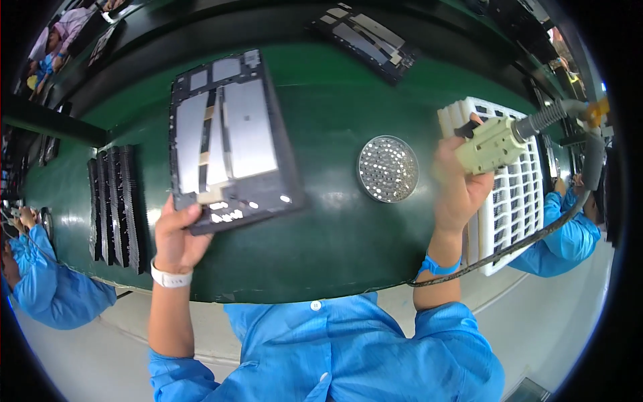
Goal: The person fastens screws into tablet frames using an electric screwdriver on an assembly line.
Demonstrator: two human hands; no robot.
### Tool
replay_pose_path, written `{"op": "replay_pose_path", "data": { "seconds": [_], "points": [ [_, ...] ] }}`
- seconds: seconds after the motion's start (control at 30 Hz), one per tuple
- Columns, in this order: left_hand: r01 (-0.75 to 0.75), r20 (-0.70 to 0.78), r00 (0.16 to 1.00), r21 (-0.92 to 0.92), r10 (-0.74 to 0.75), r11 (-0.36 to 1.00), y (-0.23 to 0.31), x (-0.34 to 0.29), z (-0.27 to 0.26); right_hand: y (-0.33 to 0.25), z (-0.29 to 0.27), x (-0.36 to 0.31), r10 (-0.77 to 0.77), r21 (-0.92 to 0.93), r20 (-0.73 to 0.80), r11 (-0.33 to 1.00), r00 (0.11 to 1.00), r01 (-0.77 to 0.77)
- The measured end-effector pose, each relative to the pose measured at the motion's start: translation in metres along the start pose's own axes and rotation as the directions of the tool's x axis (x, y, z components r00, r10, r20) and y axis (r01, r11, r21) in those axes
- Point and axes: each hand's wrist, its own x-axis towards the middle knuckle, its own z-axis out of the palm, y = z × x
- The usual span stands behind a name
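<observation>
My left hand (181,231) is closed on the lower left corner of an opened tablet (251,127), thumb on top. The tablet is tilted over the bench, its inside facing up with silver battery panels, a dark strip down the middle and a dark lower end. My right hand (459,184), slightly blurred, is wrapped around a pale green hand tool (492,146) with a grey corrugated hose; its working tip is hard to make out. Left of that hand, a round clear dish (388,169) with many small shiny pieces rests on the bench.
A white slotted rack (509,221) stands at the right, partly behind my right hand. Black ridged strips (115,208) lie at the left of the green bench (321,261). Another opened tablet (367,41) lies at the back. A dark cable (516,244) crosses my right forearm. Co-workers sit on both sides.
</observation>
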Motion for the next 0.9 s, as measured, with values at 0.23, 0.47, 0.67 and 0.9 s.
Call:
{"op": "replay_pose_path", "data": {
  "seconds": [0.23,0.47,0.67,0.9],
  "points": [
    [0.156,-0.04,0.988,0.237,-0.151,0.959,-0.069,-0.028,0.021,-0.026,0.025,0.014,0.22,-0.118,0.121,0.971,0.968,-0.207],
    [-0.216,0.201,0.934,0.976,0.294,0.02,-0.074,-0.04,0.036,0.006,0.041,0.017,0.235,0.225,0.095,0.942,0.967,-0.251],
    [-0.291,0.409,0.864,0.881,0.294,-0.372,-0.091,-0.053,0.023,0.024,0.051,0.008,0.274,0.228,0.116,0.928,0.955,-0.294],
    [-0.345,0.418,0.861,0.899,0.291,-0.271,-0.079,-0.056,0.025,0.027,0.052,0.002,0.292,0.256,0.133,0.913,0.947,-0.318]
  ]
}}
